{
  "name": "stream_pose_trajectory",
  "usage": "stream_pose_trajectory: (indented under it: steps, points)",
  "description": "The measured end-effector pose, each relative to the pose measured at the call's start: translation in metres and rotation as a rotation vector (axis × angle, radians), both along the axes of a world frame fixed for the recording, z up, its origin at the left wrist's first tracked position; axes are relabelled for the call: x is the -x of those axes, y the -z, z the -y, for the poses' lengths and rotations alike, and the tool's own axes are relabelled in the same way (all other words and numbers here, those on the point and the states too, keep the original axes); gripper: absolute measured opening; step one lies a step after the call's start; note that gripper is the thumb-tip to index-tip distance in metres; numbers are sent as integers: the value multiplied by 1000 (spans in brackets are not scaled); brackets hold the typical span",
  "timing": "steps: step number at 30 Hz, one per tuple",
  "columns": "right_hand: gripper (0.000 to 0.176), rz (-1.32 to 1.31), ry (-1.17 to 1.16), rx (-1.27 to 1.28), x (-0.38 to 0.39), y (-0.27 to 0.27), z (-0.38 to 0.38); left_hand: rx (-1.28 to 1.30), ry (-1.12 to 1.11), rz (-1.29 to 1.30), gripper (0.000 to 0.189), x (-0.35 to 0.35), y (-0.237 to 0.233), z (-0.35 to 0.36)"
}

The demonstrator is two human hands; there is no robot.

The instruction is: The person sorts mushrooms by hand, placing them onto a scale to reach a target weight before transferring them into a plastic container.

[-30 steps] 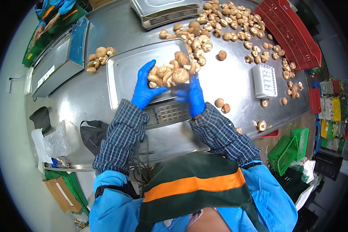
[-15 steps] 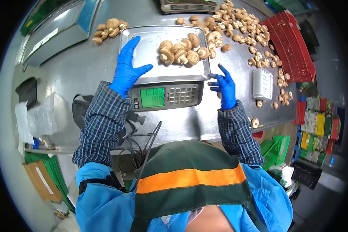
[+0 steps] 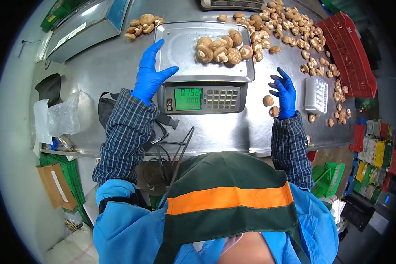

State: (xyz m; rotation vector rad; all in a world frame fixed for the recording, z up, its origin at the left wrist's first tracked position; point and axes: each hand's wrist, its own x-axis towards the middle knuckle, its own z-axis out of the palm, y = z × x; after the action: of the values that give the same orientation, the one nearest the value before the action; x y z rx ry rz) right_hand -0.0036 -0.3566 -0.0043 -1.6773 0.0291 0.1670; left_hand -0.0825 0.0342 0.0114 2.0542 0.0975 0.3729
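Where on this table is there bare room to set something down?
Bare: the left half of the scale pan, beside the left hand; the steel table between that hand, the plastic bag and the second scale; the strip in front of the keypad. Crowded: loose mushrooms fill the stretch from pan to red crate, beyond the right hand.

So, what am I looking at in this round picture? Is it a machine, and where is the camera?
No machine here: a person works with two hands in blue gloves. The camera sits on the person's head and looks down, so the hood shows at the bottom. The left hand is open at the left edge of the scale tray, which carries a heap of mushrooms. The right hand is open above the steel table, holding nothing. Further back lie loose mushrooms, with a white plastic tray and a red crate at the right.
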Motion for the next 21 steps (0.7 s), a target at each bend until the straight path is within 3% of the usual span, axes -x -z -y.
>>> stream_pose_trajectory:
  steps: [7,9,13,15,17,21]
  points:
    - [46,143,-10,116,-32,9,-1,-180,95,53,83,-37,2,34]
    - [46,349,-39,180,-51,19,-18,-331,85,141,92,-50,9,51]
    - [49,515,-72,251,-83,16,-63,-420,132,102,100,-77,8,77]
    - [48,623,-90,372,-96,5,-87,-458,153,111,96,-89,11,78]
    - [48,709,-135,314,-116,15,-107,-542,191,165,87,-103,13,83]
    - [50,596,-376,445,-132,30,-128,-585,266,-145,68,-137,15,92]
